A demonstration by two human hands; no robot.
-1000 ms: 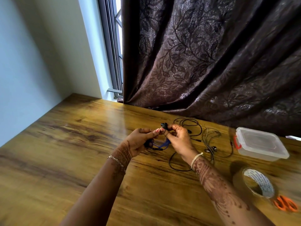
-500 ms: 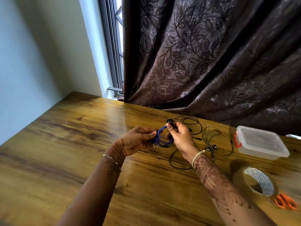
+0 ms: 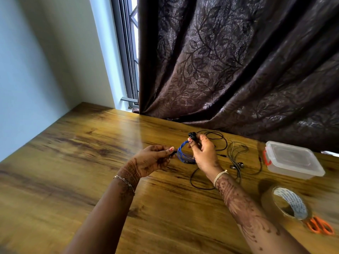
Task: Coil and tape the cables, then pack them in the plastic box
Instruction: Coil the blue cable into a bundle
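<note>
A blue earphone cable [image 3: 182, 153] is wound into a small coil above the wooden table [image 3: 73, 162]. My right hand [image 3: 204, 154] grips the coil, with the black earbuds sticking up above its fingertips. My left hand [image 3: 153, 159] pinches the loose plug end of the same cable just left of the coil. A black cable [image 3: 217, 142] lies loose on the table behind my right hand. A grey earphone cable [image 3: 236, 154] lies next to it. The plastic box [image 3: 291, 160] stands at the right with its lid on. A roll of brown tape [image 3: 286, 204] sits near my right forearm.
Orange-handled scissors [image 3: 319, 226] lie at the right edge beside the tape. A dark patterned curtain [image 3: 238, 61] hangs down to the table's far edge. A window and a pale wall bound the left side.
My hands have drawn apart a little and the blue coil now stands open as a loop between them. My right hand has lifted the earbuds higher.
</note>
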